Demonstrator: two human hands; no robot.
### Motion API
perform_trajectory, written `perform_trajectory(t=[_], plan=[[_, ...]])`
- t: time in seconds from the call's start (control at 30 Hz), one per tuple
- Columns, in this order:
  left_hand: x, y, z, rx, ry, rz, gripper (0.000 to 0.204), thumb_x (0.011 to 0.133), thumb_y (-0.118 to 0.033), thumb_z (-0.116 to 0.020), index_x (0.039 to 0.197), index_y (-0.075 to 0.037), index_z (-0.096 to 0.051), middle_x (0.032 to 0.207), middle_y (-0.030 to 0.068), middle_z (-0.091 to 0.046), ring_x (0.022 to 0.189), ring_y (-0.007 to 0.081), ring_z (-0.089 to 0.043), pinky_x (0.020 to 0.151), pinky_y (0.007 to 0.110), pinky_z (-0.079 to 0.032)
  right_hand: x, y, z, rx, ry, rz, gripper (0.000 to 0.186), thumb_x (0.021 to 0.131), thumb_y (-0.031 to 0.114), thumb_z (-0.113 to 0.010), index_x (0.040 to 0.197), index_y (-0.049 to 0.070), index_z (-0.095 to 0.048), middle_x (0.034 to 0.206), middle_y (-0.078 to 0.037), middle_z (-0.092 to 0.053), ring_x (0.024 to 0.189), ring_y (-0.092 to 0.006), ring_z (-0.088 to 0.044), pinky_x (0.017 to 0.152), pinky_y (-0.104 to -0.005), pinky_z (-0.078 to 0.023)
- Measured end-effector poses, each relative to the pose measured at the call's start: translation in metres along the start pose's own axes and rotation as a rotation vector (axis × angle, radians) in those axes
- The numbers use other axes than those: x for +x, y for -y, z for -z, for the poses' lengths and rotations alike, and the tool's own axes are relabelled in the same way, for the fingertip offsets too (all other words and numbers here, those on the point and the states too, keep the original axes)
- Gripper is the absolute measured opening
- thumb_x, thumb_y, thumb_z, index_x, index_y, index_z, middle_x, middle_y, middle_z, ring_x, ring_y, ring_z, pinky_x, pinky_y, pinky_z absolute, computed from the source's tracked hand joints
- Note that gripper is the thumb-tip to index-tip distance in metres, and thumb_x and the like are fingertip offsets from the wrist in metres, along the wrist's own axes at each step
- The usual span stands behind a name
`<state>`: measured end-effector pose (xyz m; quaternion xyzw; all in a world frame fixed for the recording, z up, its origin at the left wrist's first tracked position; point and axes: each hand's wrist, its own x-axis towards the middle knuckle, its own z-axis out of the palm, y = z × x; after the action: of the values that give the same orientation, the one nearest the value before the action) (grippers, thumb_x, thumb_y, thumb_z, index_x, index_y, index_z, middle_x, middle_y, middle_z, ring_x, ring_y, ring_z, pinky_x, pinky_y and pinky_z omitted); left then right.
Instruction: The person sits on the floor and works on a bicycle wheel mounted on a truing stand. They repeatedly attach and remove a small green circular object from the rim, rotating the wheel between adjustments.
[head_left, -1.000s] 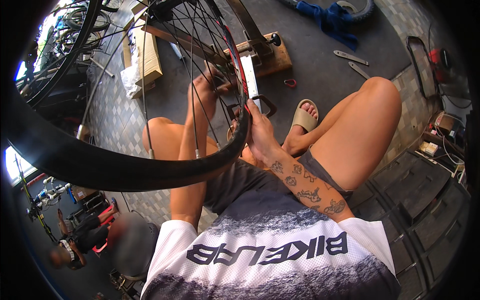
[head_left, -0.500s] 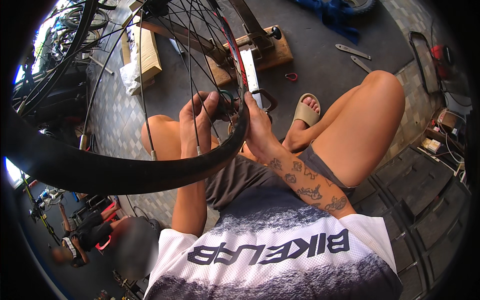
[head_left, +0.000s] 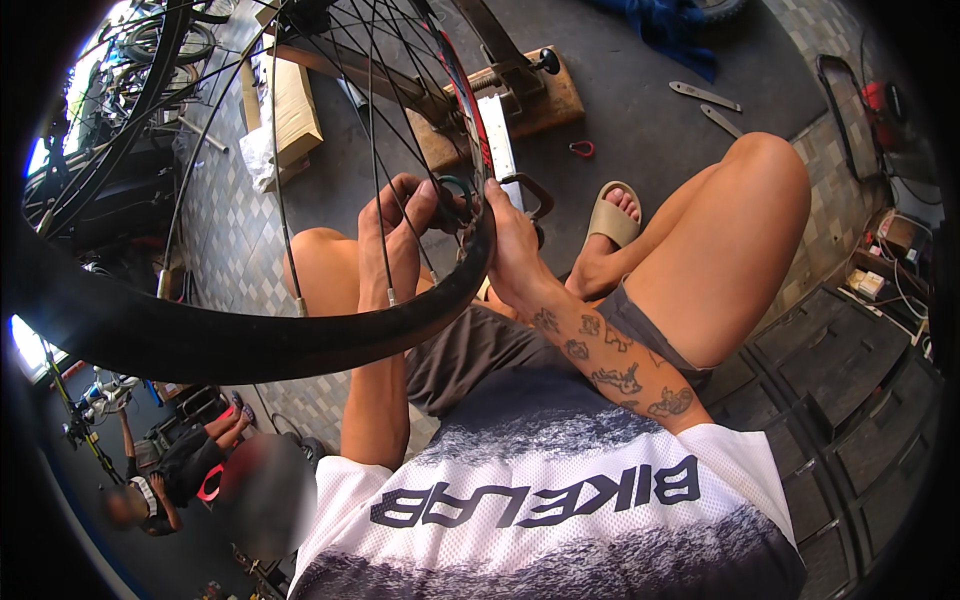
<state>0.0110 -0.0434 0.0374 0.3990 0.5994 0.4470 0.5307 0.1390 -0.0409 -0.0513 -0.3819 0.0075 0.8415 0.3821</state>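
Observation:
A bicycle wheel [head_left: 245,352] with a black rim and thin dark spokes stands upright before me in a metal truing stand [head_left: 500,50]. My left hand [head_left: 400,225] reaches between the spokes with curled fingers, pinching a green round spoke wrench [head_left: 456,188] close to the rim's inner side. Some of those fingertips are hidden. On the rim's right side, my right hand [head_left: 515,245] grips it, thumb at the edge; the other fingers are mostly out of sight. A dark curved metal arm [head_left: 541,196] of the stand sits just beyond that hand.
The stand's wooden base [head_left: 560,100] rests on the floor. Beyond my right foot lie a small red ring-like item [head_left: 582,149] and two flat metal tools [head_left: 705,96]. An open cardboard box [head_left: 296,110] is at left, black drawers [head_left: 800,400] at right. Another person [head_left: 180,470] sits at lower left.
The wheel and the view have shifted very slightly. Both hands keep their places, the left at the spokes and the right on the rim.

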Motion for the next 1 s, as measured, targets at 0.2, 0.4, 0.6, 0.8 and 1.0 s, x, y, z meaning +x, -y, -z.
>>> perform_trajectory(t=[0.2,0.4,0.6,0.8,1.0], plan=[[-0.005,-0.004,-0.006,0.090,0.000,-0.001,0.028,0.109,-0.025,-0.063,0.097,0.000,-0.064,0.089,0.0070,-0.070,0.077,0.0124,-0.063,0.074,0.029,-0.051,-0.003,0.001,-0.005,0.041,-0.035,0.017,0.043,0.112,0.047,-0.048,0.101,0.007,-0.061,0.077,0.000,-0.058,0.063,-0.0121,-0.056,0.057,-0.0287,-0.048],[-0.006,-0.008,-0.013,0.070,-0.047,0.021,0.029,0.107,-0.025,-0.067,0.094,0.000,-0.063,0.082,0.0015,-0.064,0.071,0.0093,-0.055,0.065,0.027,-0.044,-0.004,0.005,-0.011,0.058,-0.078,0.016,0.041,0.111,0.044,-0.049,0.099,0.007,-0.062,0.076,-0.001,-0.059,0.064,-0.0124,-0.058,0.056,-0.0298,-0.049],[0.001,-0.002,-0.025,0.412,-0.231,-0.019,0.038,0.094,-0.023,-0.083,0.077,-0.001,-0.057,0.068,-0.0049,-0.046,0.068,0.0056,-0.040,0.058,0.029,-0.032,0.003,0.002,-0.005,0.044,-0.079,0.030,0.039,0.110,0.043,-0.052,0.101,0.007,-0.063,0.073,-0.003,-0.062,0.055,-0.0136,-0.058,0.048,-0.0290,-0.049],[0.002,0.000,-0.023,0.433,-0.170,-0.004,0.022,0.098,-0.017,-0.078,0.089,-0.001,-0.067,0.080,0.0009,-0.065,0.069,0.0070,-0.054,0.062,0.026,-0.043,0.005,0.002,-0.006,0.044,-0.094,0.016,0.042,0.111,0.045,-0.051,0.101,0.007,-0.065,0.074,-0.004,-0.063,0.059,-0.0142,-0.062,0.053,-0.0288,-0.050],[0.010,0.019,0.005,-0.459,0.211,0.119,0.043,0.096,-0.020,-0.081,0.128,0.003,-0.066,0.106,0.0134,-0.076,0.081,0.0156,-0.069,0.067,0.029,-0.053,0.000,0.004,-0.009,0.112,0.003,-0.031,0.049,0.112,0.049,-0.047,0.101,0.006,-0.068,0.076,-0.006,-0.064,0.061,-0.0201,-0.065,0.055,-0.0319,-0.052]])
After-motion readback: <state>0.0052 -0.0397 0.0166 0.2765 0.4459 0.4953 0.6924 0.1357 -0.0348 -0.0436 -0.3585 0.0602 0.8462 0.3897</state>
